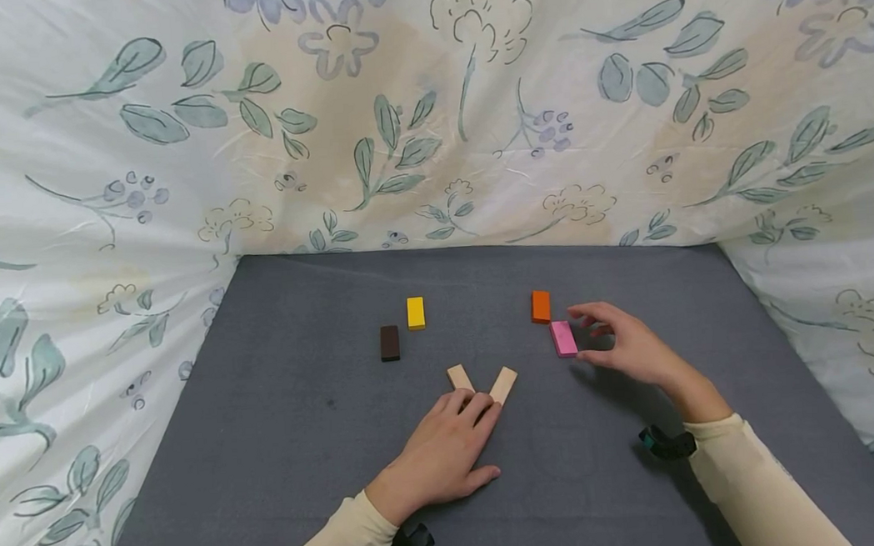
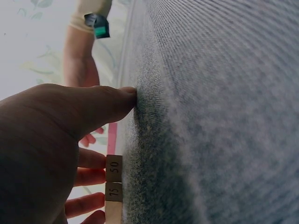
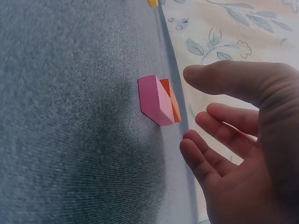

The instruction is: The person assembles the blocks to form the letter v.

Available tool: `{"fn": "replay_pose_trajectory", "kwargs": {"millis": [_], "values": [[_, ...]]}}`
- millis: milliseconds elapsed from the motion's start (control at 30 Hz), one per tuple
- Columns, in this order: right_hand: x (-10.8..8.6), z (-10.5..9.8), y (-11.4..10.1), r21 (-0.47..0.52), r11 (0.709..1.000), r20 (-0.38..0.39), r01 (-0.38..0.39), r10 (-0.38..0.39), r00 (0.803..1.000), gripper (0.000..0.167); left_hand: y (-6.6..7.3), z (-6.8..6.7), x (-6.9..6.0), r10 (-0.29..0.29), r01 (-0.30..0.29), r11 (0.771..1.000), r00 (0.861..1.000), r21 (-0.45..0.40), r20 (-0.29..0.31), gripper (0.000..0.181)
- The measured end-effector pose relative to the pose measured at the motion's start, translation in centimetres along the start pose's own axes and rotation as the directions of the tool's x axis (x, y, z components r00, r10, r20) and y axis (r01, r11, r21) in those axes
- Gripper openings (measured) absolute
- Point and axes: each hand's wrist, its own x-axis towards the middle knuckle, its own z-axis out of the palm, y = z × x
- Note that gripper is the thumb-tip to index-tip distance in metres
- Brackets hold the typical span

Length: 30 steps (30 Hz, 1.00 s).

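Two pale wooden blocks (image 1: 504, 384) lie in a V on the grey cloth, their near ends under the fingers of my left hand (image 1: 448, 448). In the left wrist view the block ends read 50 (image 2: 114, 168) and 15 (image 2: 113, 191), with fingertips against them and the thumb held apart. Just right of a pink block (image 1: 564, 339) is my right hand (image 1: 633, 349), its fingers loosely bent and parted from the thumb. The right wrist view shows a gap between this hand and the pink block (image 3: 156, 100). Behind the pink block lies an orange block (image 1: 540, 307).
A yellow block (image 1: 415, 313) and a dark brown block (image 1: 389, 343) lie left of centre, apart from each other. The grey cloth (image 1: 267, 450) covers the surface. A floral curtain (image 1: 369, 143) hangs behind and along both sides.
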Motion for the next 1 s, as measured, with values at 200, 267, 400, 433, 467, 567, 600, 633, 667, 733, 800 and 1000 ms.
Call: {"fn": "replay_pose_trajectory", "kwargs": {"millis": [200, 267, 400, 433, 467, 567, 600, 633, 667, 733, 800, 1000], "values": [[0.3, 0.0, 0.7, 0.062, 0.998, 0.018, -0.002, 0.001, 1.0, 0.07, 0.0, 0.1, 0.0, -0.004, 0.004, 1.0, 1.0, -0.01, 0.003, 0.078], [0.4, 0.1, 0.9, 0.075, 0.997, 0.022, -0.005, 0.003, 1.0, 0.07, -0.1, 0.1, 0.0, -0.005, 0.005, 1.0, 1.0, -0.011, 0.006, 0.078], [0.5, 0.2, 1.4, 0.088, 0.996, 0.026, -0.019, 0.017, 1.0, 0.071, -0.1, 0.1, 0.0, -0.006, 0.007, 1.0, 1.0, -0.013, 0.013, 0.079], [0.5, 0.2, 1.5, 0.091, 0.996, 0.027, -0.024, 0.021, 0.999, 0.071, -0.1, 0.1, 0.0, -0.007, 0.007, 1.0, 1.0, -0.013, 0.013, 0.079], [0.5, 0.2, 1.6, 0.094, 0.995, 0.027, -0.026, 0.023, 0.999, 0.071, -0.1, 0.1, 0.0, -0.006, 0.007, 1.0, 1.0, -0.014, 0.013, 0.079], [0.6, 0.3, 1.9, 0.109, 0.993, 0.029, -0.032, 0.029, 0.999, 0.071, -0.1, 0.1, 0.0, -0.007, 0.007, 1.0, 1.0, -0.015, 0.008, 0.079], [0.7, 0.4, 1.9, 0.114, 0.993, 0.029, -0.034, 0.03, 0.999, 0.071, -0.1, 0.1, 0.0, -0.007, 0.007, 1.0, 1.0, -0.014, 0.007, 0.079], [0.7, 0.4, 2.0, 0.12, 0.992, 0.03, -0.037, 0.033, 0.999, 0.071, -0.1, 0.1, 0.0, -0.007, 0.008, 1.0, 1.0, -0.014, 0.006, 0.078], [0.7, 0.5, 2.1, 0.123, 0.992, 0.03, -0.04, 0.037, 0.999, 0.071, -0.1, 0.1, 0.0, -0.008, 0.008, 1.0, 1.0, -0.012, 0.006, 0.078], [0.8, 0.5, 2.3, 0.125, 0.991, 0.031, -0.047, 0.044, 0.999, 0.071, 0.0, 0.2, 0.0, -0.009, 0.009, 1.0, 1.0, -0.011, 0.005, 0.078], [0.8, 0.6, 2.4, 0.119, 0.991, 0.033, -0.053, 0.049, 0.998, 0.071, -0.1, 0.2, 0.0, -0.011, 0.011, 1.0, 1.0, -0.011, 0.006, 0.078], [0.9, 0.8, 2.8, 0.109, 0.993, 0.043, -0.045, 0.041, 0.998, 0.07, 0.0, 0.3, 0.0, -0.014, 0.014, 1.0, 1.0, -0.014, 0.005, 0.078]]}}
